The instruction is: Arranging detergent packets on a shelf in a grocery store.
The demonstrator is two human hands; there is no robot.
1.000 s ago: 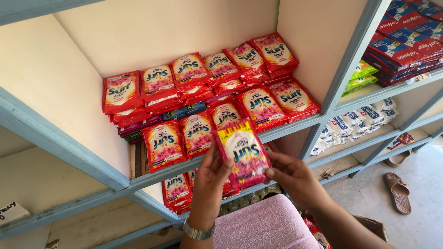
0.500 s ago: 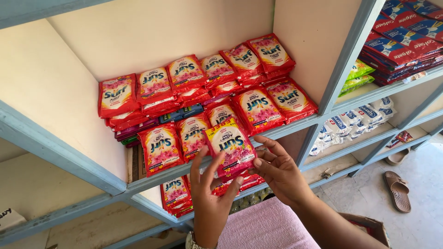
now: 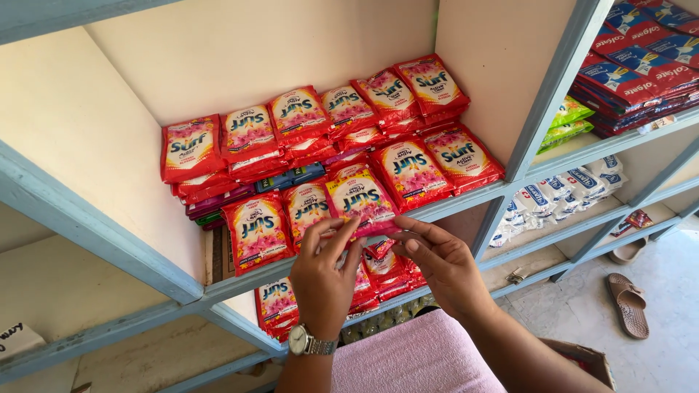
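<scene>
View from your head, looking down into a pale blue-framed shelf unit (image 3: 109, 244) with cream back and side panels. The middle shelf carries rows of red sachets (image 3: 306, 120) printed with pink flowers, some stacked and some overlapping, with a few dark blue packets (image 3: 287, 178) between the rows. The bay to the right holds blue and red flat boxes (image 3: 641, 69) above green packets (image 3: 568, 120), with white sachets (image 3: 561, 196) one level down. More red sachets (image 3: 277, 302) lie on the shelf below. A brown sandal (image 3: 628, 304) lies on the grey floor at lower right, and a pink cloth (image 3: 415, 360) lies under your forearms.

Your left hand (image 3: 324, 280), with a wristwatch (image 3: 309, 342) at the wrist, pinches the lower edge of one red flowered sachet (image 3: 360, 200) between thumb and fingertips. That sachet rests at the front edge of the middle shelf, just above both hands. Your right hand (image 3: 444, 266) is beside it, fingers curled toward the sachet's lower right corner; you cannot tell whether they grip it.
</scene>
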